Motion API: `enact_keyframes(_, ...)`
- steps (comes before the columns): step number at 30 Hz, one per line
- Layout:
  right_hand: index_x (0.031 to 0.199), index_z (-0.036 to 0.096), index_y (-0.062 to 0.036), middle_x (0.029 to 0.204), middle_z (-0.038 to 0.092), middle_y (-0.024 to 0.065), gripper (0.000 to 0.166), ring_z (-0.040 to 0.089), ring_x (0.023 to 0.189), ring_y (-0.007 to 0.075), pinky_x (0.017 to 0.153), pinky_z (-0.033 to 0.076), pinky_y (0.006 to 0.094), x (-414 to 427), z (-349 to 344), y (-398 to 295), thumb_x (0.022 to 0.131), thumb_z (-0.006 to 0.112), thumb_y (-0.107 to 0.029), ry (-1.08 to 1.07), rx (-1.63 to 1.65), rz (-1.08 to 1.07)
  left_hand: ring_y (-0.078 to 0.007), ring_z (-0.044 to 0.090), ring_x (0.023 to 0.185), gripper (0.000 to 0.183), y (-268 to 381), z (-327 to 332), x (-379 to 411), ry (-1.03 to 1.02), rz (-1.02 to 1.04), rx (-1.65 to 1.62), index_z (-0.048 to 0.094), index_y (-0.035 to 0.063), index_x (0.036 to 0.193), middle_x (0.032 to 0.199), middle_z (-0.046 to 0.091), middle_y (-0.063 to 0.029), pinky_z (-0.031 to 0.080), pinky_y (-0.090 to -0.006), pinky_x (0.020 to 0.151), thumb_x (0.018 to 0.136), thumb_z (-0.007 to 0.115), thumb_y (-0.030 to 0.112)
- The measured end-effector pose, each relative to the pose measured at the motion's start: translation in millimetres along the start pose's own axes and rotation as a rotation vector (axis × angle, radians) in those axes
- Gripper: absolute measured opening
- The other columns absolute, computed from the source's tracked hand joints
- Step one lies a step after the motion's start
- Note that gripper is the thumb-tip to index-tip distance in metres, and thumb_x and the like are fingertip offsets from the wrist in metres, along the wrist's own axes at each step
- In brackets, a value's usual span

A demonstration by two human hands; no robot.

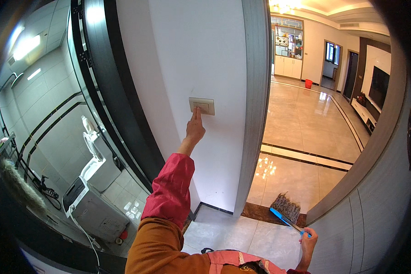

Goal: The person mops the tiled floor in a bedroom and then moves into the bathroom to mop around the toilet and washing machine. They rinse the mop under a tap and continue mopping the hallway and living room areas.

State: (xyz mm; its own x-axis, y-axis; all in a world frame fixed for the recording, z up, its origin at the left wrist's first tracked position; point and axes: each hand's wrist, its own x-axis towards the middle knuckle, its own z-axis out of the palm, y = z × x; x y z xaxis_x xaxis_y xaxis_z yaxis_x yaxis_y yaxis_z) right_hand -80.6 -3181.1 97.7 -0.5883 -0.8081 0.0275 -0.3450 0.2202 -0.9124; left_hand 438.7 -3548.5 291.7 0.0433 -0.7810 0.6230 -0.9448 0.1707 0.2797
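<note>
My left hand (pixel 196 128) reaches up to a beige wall switch (pixel 202 106), with two extended fingertips touching its lower part. A red sleeve cover is on that forearm, over a brown sleeve. Down at the right, my right hand (pixel 308 238) is closed around the handle of a brush (pixel 286 209) with a blue and metallic handle and grey-brown bristles. The bristles are over the dark threshold of the doorway. Whether they touch the floor, I cannot tell.
A grey door frame (pixel 255 85) borders the opening to a large tiled room with a red bucket (pixel 308 84) and a television (pixel 378 87). At left, a black-framed doorway (pixel 123 89) shows a bathroom with a washing machine (pixel 96 209). A grey door (pixel 366 219) stands at right.
</note>
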Motion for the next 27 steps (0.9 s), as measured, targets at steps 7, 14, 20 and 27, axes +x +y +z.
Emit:
enact_keyframes(7,0.086,0.06,0.0037,0.071,0.058,0.0133,0.022,0.054,0.046,0.0172,0.039,0.047,0.0265,-3.2,4.4,-12.6,0.069,0.047,-0.003,0.006,0.034,0.0,-0.031,0.038,0.119,0.076,-3.4,-10.6,0.4,0.023,0.016,-0.02,0.015,-0.0011,0.134,0.141,0.018,-0.016,0.038,-0.0416,0.088,0.065,0.045,-0.008)
enact_keyframes(14,0.085,0.06,0.0036,0.071,0.058,0.0131,0.022,0.054,0.047,0.0167,0.04,0.047,0.0265,-2.2,6.8,-23.7,0.069,0.047,-0.003,-0.003,0.032,0.017,-0.0284,0.035,0.122,0.076,-1.7,-13.2,3.8,0.01,-0.024,0.033,0.015,0.0019,0.135,0.143,0.015,-0.0093,0.034,-0.0441,0.093,0.066,0.045,-0.008)
enact_keyframes(20,0.086,0.061,0.0031,0.075,0.058,0.0129,0.022,0.055,0.049,0.0171,0.04,0.047,0.0262,0.4,7.6,-26.1,0.07,0.046,-0.003,-0.006,0.028,0.026,-0.0256,0.035,0.122,0.073,4.5,-13.3,5.0,0.01,-0.046,0.068,0.019,0.0042,0.135,0.143,0.017,-0.0075,0.033,-0.0465,0.095,0.068,0.045,-0.007)
enact_keyframes(27,0.086,0.061,0.002,0.075,0.058,0.0116,0.021,0.055,0.051,0.0162,0.041,0.047,0.0256,4.6,9.6,-28.8,0.07,0.047,-0.002,-0.031,0.044,0.05,-0.0296,0.046,0.107,0.072,5.9,-20.5,9.4,0.034,-0.021,0.128,0.025,0.0033,0.133,0.141,0.022,-0.0104,0.039,-0.0423,0.084,0.066,0.047,-0.006)
